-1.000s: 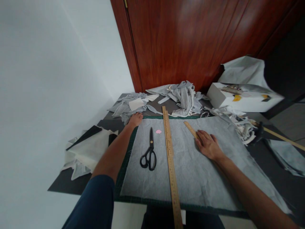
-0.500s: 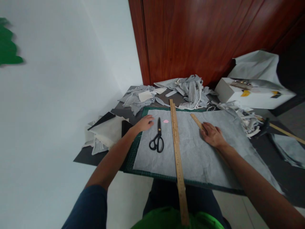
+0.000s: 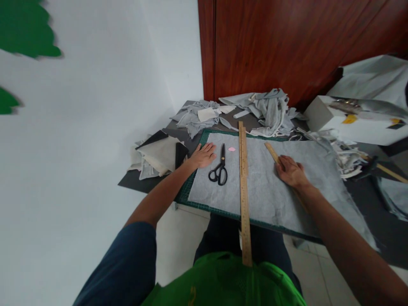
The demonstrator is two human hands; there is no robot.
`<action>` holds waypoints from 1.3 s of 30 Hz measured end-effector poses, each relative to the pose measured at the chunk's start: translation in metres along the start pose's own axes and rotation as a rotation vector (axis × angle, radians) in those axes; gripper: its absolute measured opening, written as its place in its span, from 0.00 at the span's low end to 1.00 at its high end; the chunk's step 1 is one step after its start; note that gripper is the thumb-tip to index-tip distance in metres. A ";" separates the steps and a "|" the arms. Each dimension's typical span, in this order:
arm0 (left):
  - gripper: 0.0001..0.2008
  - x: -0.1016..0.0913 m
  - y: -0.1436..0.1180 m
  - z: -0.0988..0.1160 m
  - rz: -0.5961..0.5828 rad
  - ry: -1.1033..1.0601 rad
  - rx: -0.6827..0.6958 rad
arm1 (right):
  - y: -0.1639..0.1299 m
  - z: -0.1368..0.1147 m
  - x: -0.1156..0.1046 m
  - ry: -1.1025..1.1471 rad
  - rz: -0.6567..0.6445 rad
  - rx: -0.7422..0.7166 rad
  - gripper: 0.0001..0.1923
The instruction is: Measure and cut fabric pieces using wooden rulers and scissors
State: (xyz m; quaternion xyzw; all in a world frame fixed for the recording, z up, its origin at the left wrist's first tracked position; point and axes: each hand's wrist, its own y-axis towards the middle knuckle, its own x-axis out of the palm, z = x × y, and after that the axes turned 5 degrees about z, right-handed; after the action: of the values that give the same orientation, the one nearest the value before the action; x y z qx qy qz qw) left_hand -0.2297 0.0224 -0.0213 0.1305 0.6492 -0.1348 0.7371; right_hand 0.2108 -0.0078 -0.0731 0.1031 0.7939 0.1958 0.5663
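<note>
A sheet of grey fabric [image 3: 270, 191] lies spread over a green cutting mat [image 3: 191, 189]. My left hand [image 3: 204, 155] rests flat on the fabric's left edge, fingers apart, just left of black scissors [image 3: 219, 171]. My right hand [image 3: 291, 172] presses flat on a short wooden ruler [image 3: 271, 151] lying on the fabric. Between the hands a long wooden ruler [image 3: 244, 191] runs from the far edge of the mat out past the near edge. A small pink piece [image 3: 231, 149] lies beside the scissors' tip.
Grey fabric scraps [image 3: 267, 110] pile up at the table's far side against a red-brown wooden door [image 3: 287, 42]. A white box [image 3: 353, 121] stands at the right. White and black sheets [image 3: 156, 155] lie at the table's left edge. A white wall is on the left.
My left hand has moved from the far left corner of the mat inward to beside the scissors. My head has pulled back, so the table looks smaller. The right hand stays on the short ruler.
</note>
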 end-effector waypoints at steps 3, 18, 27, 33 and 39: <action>0.33 0.000 0.000 0.001 -0.007 0.011 0.001 | -0.003 0.000 -0.001 -0.019 -0.008 -0.025 0.27; 0.32 -0.011 -0.018 -0.019 -0.025 0.040 -0.014 | -0.008 -0.034 0.001 -0.012 -0.047 -0.019 0.28; 0.32 -0.008 -0.017 -0.022 -0.021 0.018 -0.008 | -0.010 -0.031 0.003 0.004 -0.018 -0.020 0.28; 0.33 -0.008 -0.014 -0.021 -0.034 0.036 -0.012 | -0.009 -0.035 -0.002 0.037 -0.018 -0.021 0.28; 0.32 -0.009 -0.011 -0.021 -0.012 0.035 -0.020 | -0.003 -0.035 -0.006 0.026 -0.068 -0.006 0.29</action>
State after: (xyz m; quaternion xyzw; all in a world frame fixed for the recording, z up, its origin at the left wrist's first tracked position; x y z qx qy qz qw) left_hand -0.2546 0.0203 -0.0149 0.1216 0.6639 -0.1307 0.7261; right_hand 0.1798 -0.0197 -0.0595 0.0719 0.8037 0.1799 0.5626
